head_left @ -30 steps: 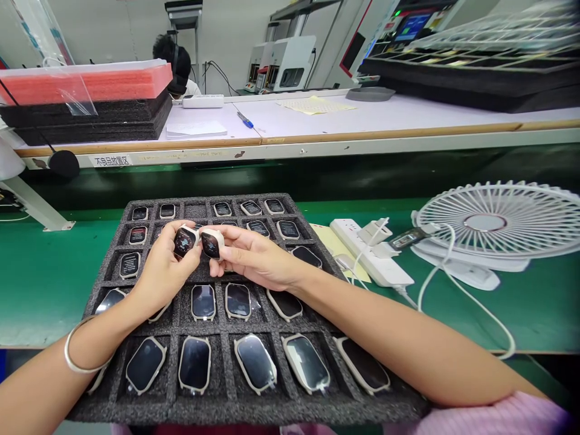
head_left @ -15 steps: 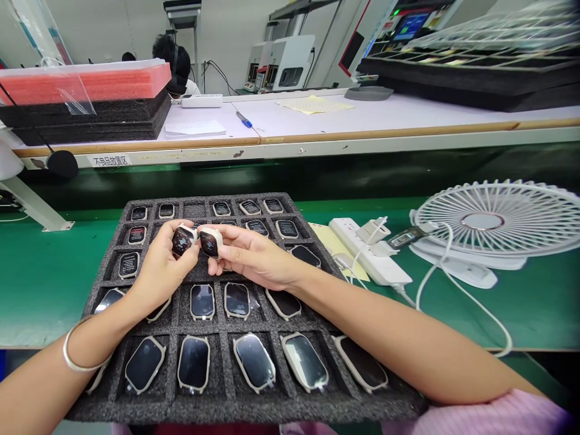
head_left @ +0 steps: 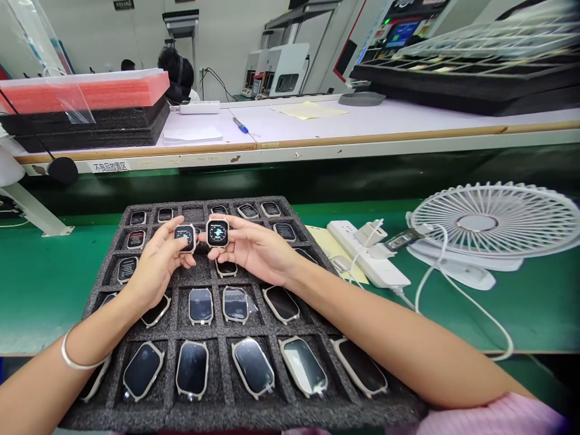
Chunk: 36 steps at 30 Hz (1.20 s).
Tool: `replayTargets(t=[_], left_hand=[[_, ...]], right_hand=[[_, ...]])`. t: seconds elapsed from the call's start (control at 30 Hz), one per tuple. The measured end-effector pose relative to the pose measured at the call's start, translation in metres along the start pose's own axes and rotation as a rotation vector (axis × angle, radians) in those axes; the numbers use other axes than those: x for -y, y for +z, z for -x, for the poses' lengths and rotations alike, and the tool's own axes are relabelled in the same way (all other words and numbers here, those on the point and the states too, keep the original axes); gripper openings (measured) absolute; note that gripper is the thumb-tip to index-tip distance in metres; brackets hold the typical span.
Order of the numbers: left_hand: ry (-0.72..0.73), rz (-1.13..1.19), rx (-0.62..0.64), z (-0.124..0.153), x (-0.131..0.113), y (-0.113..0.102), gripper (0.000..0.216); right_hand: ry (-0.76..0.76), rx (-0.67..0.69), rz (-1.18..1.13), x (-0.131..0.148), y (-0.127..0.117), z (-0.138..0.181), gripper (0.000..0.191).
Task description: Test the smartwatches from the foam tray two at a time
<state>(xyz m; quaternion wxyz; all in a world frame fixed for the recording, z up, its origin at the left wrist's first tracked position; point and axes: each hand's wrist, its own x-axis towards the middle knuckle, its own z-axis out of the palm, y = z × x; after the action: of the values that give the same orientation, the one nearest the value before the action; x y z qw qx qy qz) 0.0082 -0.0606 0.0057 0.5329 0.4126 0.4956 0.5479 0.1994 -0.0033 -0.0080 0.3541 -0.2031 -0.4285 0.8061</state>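
Observation:
My left hand [head_left: 161, 263] is closed around a smartwatch body [head_left: 183, 246] without a strap, its thumb lying on the lit screen. Close beside it, my right hand [head_left: 256, 248] grips a second smartwatch body [head_left: 218, 233] by its edges, and that screen shows a lit dial. Both hands are above a dark foam tray [head_left: 217, 338] divided into compartments. Several more smartwatch bodies lie in it, such as one with a dark screen [head_left: 193, 367] at the front and one showing text [head_left: 127, 269] on the left.
On the green bench right of the tray stand a white power strip [head_left: 362, 257] with plugs and cables, and a white fan [head_left: 480, 223]. A raised shelf [head_left: 290, 136] behind holds foam stacks [head_left: 86, 115], a blue pen [head_left: 240, 125] and papers. A person sits beyond it.
Both watches have turned so their screens face me more squarely, and their dials now show brightly. My left thumb has moved onto its watch's screen.

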Motion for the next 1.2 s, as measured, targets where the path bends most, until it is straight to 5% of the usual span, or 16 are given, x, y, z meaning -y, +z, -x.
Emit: replayTargets(t=[0.3, 1.2], left_hand=[[-0.01, 0.028, 0.064, 0.0008, -0.0001, 0.0005, 0.046], [0.016, -0.05, 0.123, -0.0003, 0.0033, -0.002, 0.038]], right_hand=[[-0.006, -0.05, 0.086, -0.0028, -0.0042, -0.0008, 0.036], [-0.125, 0.021, 0.322, -0.0091, -0.0039, 0.0006, 0.033]])
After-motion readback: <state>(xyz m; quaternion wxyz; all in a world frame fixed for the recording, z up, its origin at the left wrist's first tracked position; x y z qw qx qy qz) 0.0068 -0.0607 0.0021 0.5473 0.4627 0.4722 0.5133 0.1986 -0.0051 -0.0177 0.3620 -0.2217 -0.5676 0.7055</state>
